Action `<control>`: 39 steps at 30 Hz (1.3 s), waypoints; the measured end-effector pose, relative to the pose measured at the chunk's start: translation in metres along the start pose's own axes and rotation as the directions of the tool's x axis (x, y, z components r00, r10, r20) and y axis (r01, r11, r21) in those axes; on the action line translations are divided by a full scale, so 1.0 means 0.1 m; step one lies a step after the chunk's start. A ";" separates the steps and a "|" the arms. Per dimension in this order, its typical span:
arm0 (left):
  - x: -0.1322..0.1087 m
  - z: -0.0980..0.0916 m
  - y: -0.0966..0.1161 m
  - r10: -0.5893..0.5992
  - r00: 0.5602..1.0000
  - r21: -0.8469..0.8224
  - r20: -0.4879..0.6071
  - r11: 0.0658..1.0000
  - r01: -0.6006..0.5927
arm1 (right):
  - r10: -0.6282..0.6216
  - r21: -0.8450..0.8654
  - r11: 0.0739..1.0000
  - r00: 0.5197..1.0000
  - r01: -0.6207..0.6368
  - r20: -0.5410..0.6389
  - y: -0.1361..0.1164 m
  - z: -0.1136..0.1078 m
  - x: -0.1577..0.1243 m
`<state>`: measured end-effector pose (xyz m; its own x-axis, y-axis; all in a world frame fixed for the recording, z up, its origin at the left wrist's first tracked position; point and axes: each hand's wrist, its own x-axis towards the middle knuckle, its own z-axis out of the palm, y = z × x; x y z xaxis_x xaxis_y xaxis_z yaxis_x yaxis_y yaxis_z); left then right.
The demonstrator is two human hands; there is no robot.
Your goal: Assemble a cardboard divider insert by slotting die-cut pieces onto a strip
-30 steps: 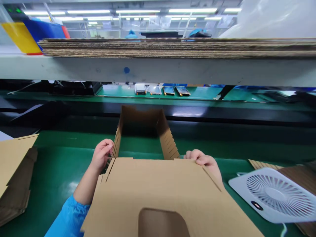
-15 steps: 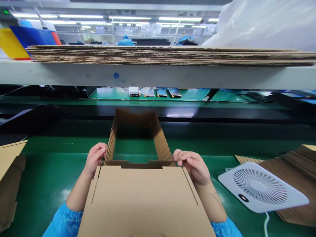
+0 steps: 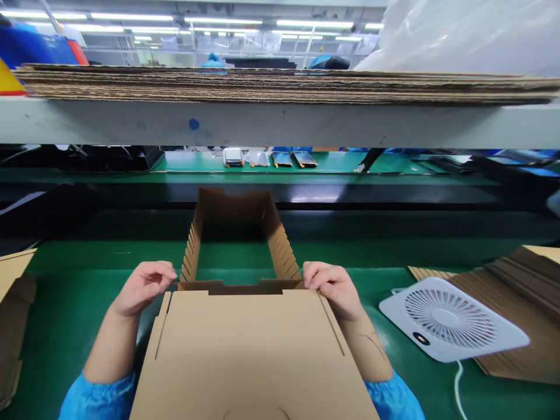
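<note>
We pinch the cardboard box (image 3: 245, 344) at its far corners: left hand (image 3: 140, 286) fingers curled narrow, right hand (image 3: 335, 289) gripping. Green tabletop (image 3: 79, 303) lies open leftward; a fan (image 3: 450, 321) sits right.

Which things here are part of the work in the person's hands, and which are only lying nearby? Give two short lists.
In hand:
- cardboard box, half folded, slotted side walls standing
- left hand at its left corner
- right hand at its right corner

Lying about:
- white fan on the green mat
- flat cardboard stack on the shelf
- small screens on the far bench
</note>
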<state>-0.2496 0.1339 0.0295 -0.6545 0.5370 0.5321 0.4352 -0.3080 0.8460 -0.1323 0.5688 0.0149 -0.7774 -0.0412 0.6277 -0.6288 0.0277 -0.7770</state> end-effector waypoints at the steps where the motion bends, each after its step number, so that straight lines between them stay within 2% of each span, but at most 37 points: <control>1: -0.02 -0.04 0.06 -0.008 0.997 0.030 0.072 1.000 0.006 | -0.007 0.010 1.000 1.000 0.007 0.019 0.00 0.00 0.01; 3: -0.04 -0.09 0.16 -0.040 0.985 0.078 0.170 0.997 0.027 | -0.003 0.018 1.000 0.999 0.002 0.041 -0.01 -0.01 0.02; 6: -0.03 -0.08 0.19 -0.054 0.972 0.084 0.230 0.996 0.035 | 0.006 0.003 1.000 0.997 -0.007 0.072 -0.02 -0.03 0.03; 10: -0.03 -0.06 0.13 -0.065 0.956 0.025 0.286 0.998 0.060 | -0.018 0.063 0.998 0.980 0.006 0.197 -0.08 -0.10 0.00; 14: -0.08 -0.12 0.07 -0.089 0.925 0.001 0.369 0.995 0.095 | 0.001 0.115 0.993 0.948 -0.039 0.320 -0.16 -0.17 -0.04; 21: -0.16 -0.19 0.00 -0.052 0.880 -0.062 0.472 0.994 0.093 | 0.040 0.146 0.984 0.924 -0.102 0.380 -0.22 -0.16 -0.06; 25: -0.14 -0.18 -0.01 0.007 0.923 -0.086 0.384 0.996 0.029 | -0.024 0.160 0.987 0.966 -0.018 0.259 -0.15 -0.16 -0.08; 28: -0.10 -0.16 -0.03 0.051 0.977 -0.051 0.206 0.998 -0.041 | -0.025 0.123 0.992 0.984 0.003 0.178 -0.07 -0.18 -0.09; 31: -0.05 -0.13 -0.07 0.049 0.998 0.002 0.042 0.999 -0.049 | 0.034 0.033 0.999 0.999 -0.034 0.023 -0.01 -0.18 -0.08; 33: -0.02 -0.11 -0.10 0.009 1.000 0.031 0.025 0.999 -0.010 | 0.114 -0.047 0.992 0.993 -0.115 -0.027 0.02 -0.18 -0.07; 37: -0.01 -0.13 -0.16 -0.079 0.993 0.057 0.085 0.996 0.074 | 0.240 -0.137 0.964 0.968 -0.228 0.078 0.08 -0.21 -0.08; 39: -0.03 -0.18 -0.19 -0.139 0.980 0.083 0.141 0.988 0.128 | 0.282 -0.195 0.946 0.955 -0.260 0.093 0.10 -0.23 -0.10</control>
<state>-0.2670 0.1246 0.0120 -0.6147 0.6799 0.3998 0.3976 -0.1705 0.9016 -0.1315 0.5923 0.0017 -0.9184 -0.1240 0.3758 -0.3951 0.2317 -0.8889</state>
